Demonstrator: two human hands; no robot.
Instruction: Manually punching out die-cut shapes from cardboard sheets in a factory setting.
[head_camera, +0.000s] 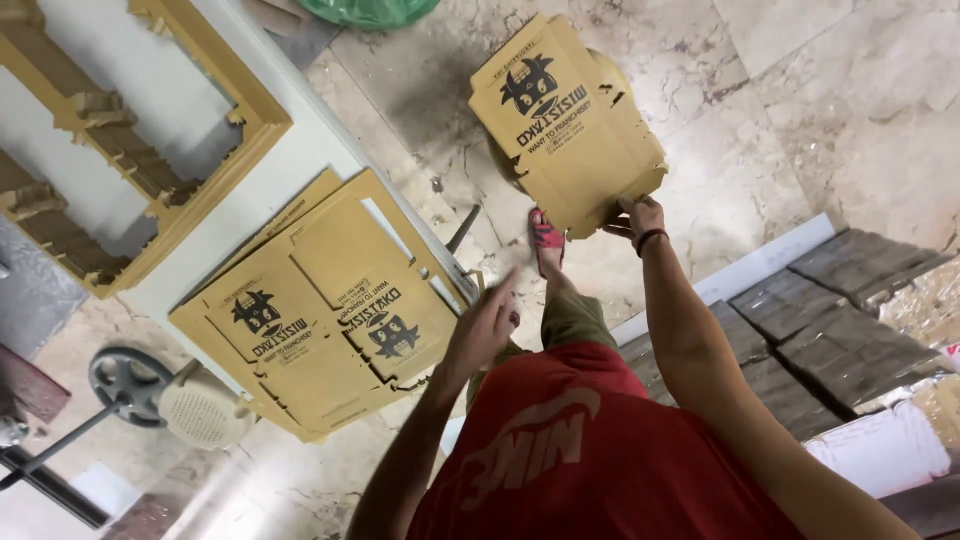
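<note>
Head view: my right hand (640, 218) has its fingers clamped on the lower corner of a flat die-cut cardboard blank (565, 120), holding it out over the marble floor (800, 110), well away from my body so the whole sheet hangs free. My left hand (485, 325) reaches toward the stack of matching blanks (320, 300) on the white surface (290, 170); it is blurred, fingers loosely apart and holding nothing. Cardboard offcut frames (120, 140) lie further along. A small fan (195, 400) sits below the stack, grey tiled stacks (830, 320) crowd my right, and my sandalled foot (545, 240) is under the sheet.
</note>
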